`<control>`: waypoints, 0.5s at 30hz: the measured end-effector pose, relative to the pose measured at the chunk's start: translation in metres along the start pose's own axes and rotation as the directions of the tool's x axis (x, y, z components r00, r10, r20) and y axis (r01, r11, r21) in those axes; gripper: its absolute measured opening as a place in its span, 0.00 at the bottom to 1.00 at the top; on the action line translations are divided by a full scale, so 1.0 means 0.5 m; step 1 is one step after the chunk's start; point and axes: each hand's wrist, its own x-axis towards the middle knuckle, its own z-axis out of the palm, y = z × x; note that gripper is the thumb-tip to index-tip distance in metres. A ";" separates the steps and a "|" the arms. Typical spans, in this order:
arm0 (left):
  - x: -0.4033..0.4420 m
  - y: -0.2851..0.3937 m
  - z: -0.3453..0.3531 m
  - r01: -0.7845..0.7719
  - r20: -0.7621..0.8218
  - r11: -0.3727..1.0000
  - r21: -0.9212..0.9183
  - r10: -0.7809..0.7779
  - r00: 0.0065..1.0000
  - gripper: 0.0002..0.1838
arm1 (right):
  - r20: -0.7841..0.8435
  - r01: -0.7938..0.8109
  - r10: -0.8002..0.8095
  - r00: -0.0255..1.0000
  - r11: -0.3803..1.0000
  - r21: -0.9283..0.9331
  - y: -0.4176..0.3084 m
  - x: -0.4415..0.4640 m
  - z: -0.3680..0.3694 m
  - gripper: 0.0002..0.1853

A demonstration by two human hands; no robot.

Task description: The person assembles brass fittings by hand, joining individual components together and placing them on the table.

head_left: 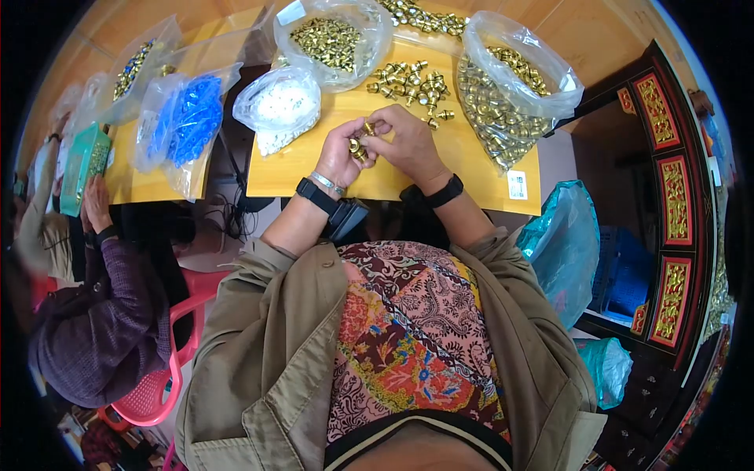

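My left hand (pixel 339 159) is curled around a brass fitting (pixel 357 150) above the front of the yellow table. My right hand (pixel 406 143) meets it from the right, its thumb and fingers pinched on a small brass piece (pixel 368 128). Whether the two pieces touch, I cannot make out. Just beyond my hands lies a loose pile of brass fittings (pixel 410 82), with a few strays near my right knuckles. A clear bag of white parts (pixel 284 102) stands left of my left hand. To the right is a large clear bag of brass fittings (pixel 500 110).
Behind the pile sits a bag of small brass parts (pixel 326 43). Further left are a bag of blue parts (pixel 188 118) and a green basket (pixel 85 165) with a co-worker's hand (pixel 97 202) at it. A teal plastic bag (pixel 561 251) stands right of the table (pixel 463 184).
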 end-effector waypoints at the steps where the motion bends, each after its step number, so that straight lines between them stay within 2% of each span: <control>1: -0.005 0.003 0.008 -0.003 -0.034 0.999 -0.032 0.002 0.999 0.15 | 0.009 0.010 -0.011 1.000 0.999 0.045 0.000 0.000 0.000 0.15; 4: 0.009 0.002 -0.030 0.021 0.168 0.999 -0.040 -0.014 0.986 0.13 | -0.101 0.039 -0.029 0.994 0.994 0.099 0.017 -0.001 0.017 0.18; 7: 0.014 -0.005 -0.033 0.002 0.156 1.000 -0.004 -0.001 0.988 0.14 | 0.181 -0.260 0.204 0.962 0.885 0.386 0.040 -0.012 0.030 0.21; 10: 0.015 0.004 -0.035 0.030 0.276 0.997 0.068 -0.048 0.960 0.14 | 0.333 -0.439 0.305 0.892 0.759 0.480 0.052 -0.016 0.030 0.22; 13: 0.024 0.002 -0.041 0.051 0.255 0.996 0.068 -0.067 0.965 0.14 | 0.334 -0.417 0.264 0.905 0.706 0.572 0.077 -0.019 0.051 0.22; 15: 0.029 0.002 -0.043 0.070 0.219 0.996 0.058 -0.081 0.972 0.13 | 0.300 -0.386 0.255 0.919 0.738 0.554 0.080 -0.021 0.050 0.21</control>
